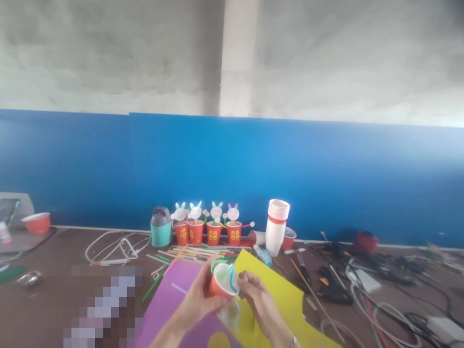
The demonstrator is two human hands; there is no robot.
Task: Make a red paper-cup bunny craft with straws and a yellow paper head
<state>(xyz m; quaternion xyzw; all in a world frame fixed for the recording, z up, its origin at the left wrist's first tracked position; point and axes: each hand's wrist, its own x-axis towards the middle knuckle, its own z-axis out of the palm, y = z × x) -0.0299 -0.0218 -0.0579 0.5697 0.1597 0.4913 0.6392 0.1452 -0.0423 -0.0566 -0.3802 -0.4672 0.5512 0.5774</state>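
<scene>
Low in the middle, my left hand [200, 292] is wrapped round a red paper cup [224, 289], which is tilted so that its white inside faces me. A green drinking straw [225, 271] and a blue drinking straw [232, 279] show at the cup's mouth. At the cup's right rim, beside the blue straw, my right hand [256, 296] is closed in a pinch; what lies between its fingertips is too small to make out. Beneath the hands are a purple sheet [170, 309] and a yellow sheet [281, 299].
Several red cups with paper rabbit heads [214, 233] line the back, beside a teal-and-grey container [161, 229]. Loose straws [203, 252] lie before them. A white cup stack [276, 232] stands right of these. Cables [380, 309] and a black glue gun [333, 287] crowd the right.
</scene>
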